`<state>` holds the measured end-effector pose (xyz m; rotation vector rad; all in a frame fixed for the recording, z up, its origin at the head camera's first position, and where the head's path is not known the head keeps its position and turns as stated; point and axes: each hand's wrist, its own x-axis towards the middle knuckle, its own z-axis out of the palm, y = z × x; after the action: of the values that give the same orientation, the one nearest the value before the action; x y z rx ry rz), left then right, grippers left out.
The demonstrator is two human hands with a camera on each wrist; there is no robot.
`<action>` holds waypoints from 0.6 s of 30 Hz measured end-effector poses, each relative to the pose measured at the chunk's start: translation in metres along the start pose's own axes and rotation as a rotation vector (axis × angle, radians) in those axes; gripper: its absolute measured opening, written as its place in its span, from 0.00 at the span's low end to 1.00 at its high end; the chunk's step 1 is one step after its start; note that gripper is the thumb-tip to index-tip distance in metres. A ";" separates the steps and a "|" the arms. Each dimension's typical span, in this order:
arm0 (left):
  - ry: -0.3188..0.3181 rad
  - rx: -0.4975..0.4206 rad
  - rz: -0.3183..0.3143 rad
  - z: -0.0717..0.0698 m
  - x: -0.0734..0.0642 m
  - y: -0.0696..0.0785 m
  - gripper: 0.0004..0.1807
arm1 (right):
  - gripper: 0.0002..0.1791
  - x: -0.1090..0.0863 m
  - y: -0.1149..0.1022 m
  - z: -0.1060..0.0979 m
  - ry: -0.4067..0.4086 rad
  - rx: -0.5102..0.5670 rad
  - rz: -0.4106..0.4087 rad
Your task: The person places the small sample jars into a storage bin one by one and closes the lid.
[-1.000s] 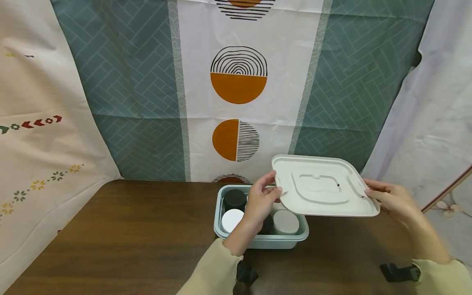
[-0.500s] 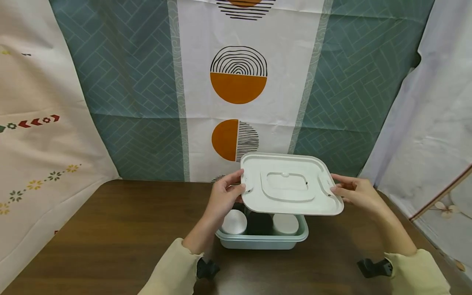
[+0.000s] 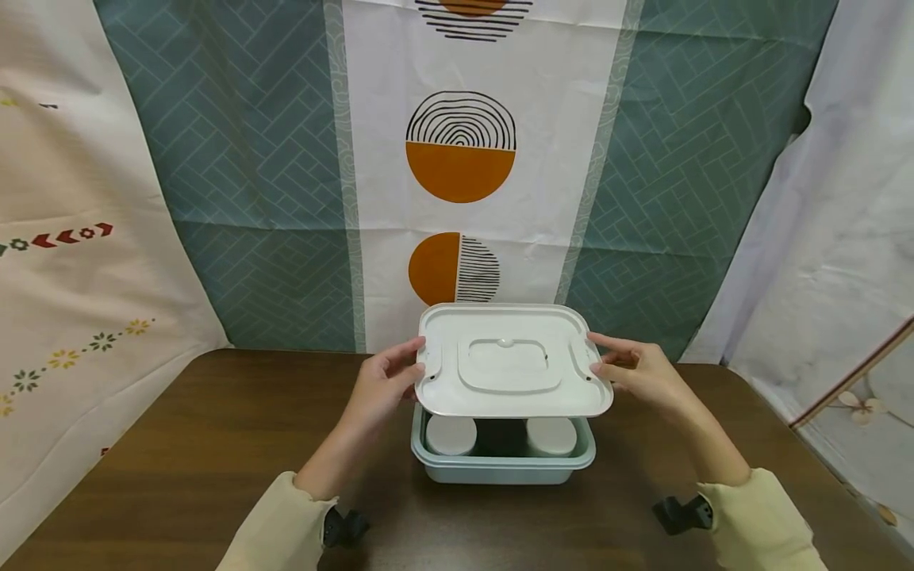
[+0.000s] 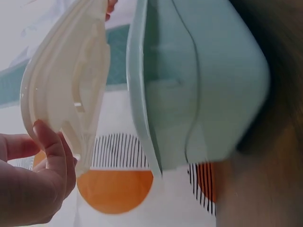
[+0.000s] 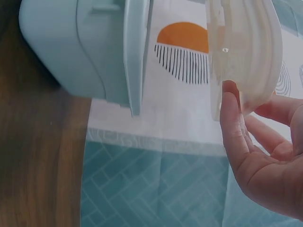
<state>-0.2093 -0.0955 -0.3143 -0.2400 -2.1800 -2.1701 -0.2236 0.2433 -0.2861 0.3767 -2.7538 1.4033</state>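
Note:
A white plastic lid (image 3: 508,369) with rounded corners is held level by its two short ends, above a pale blue-green storage box (image 3: 503,473). My left hand (image 3: 389,382) pinches the lid's left end between thumb and fingers. At the right end, my right hand (image 3: 639,369) grips the lid likewise. Both wrist views show a gap between the lid (image 4: 66,80) and the rim of the box (image 5: 135,56). Inside the box, two white round-topped containers (image 3: 451,434) show at the front with something dark between them; the lid hides the back.
The box stands on a dark brown wooden table (image 3: 178,460). Behind the table hangs a patterned cloth (image 3: 271,174), with lighter cloths (image 3: 93,317) at the left and right sides.
Both hands have carried the lid leftward from the right side until it hangs over the box. Less of the box's contents shows now. The box has stayed in place.

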 end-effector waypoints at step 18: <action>-0.023 0.083 0.018 -0.036 -0.006 -0.010 0.32 | 0.31 0.002 -0.006 0.025 -0.027 0.141 -0.064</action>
<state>-0.2069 -0.1316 -0.3248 -0.2805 -2.2643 -2.0719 -0.2224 0.2199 -0.2961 0.4874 -2.6443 1.5930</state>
